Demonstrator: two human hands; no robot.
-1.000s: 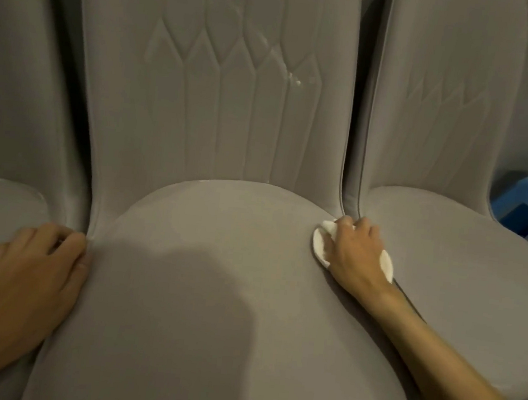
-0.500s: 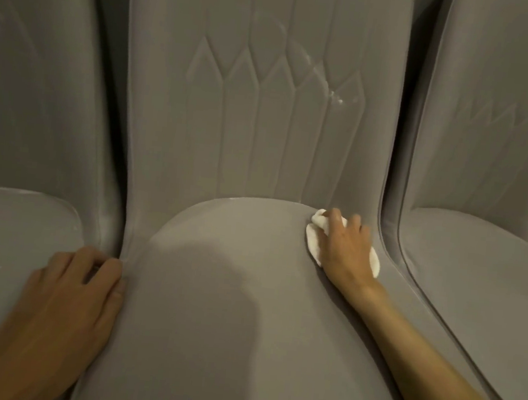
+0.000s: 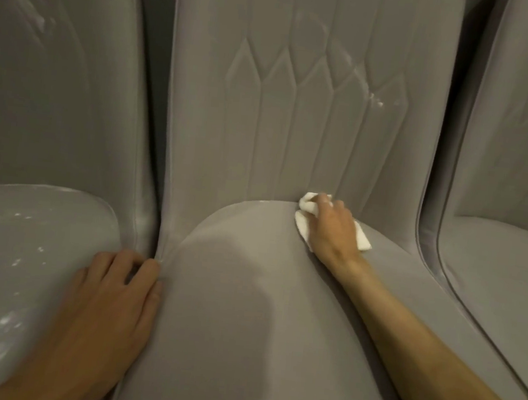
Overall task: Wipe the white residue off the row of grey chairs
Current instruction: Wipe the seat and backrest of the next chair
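Middle chair (image 3: 296, 131) backrest white-flecked; left seat (image 3: 24, 239) smeared.

No text, label, brand, number or sign can be read anywhere in view.

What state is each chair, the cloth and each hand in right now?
Left chair, white residue on seat and backrest.
Middle chair, seat looks clean, residue on upper backrest.
Right chair, faint marks on backrest.
White cloth, crumpled, pressed into middle chair's rear crease.
Right hand, grips the cloth.
Left hand, rests flat on left chair's seat.
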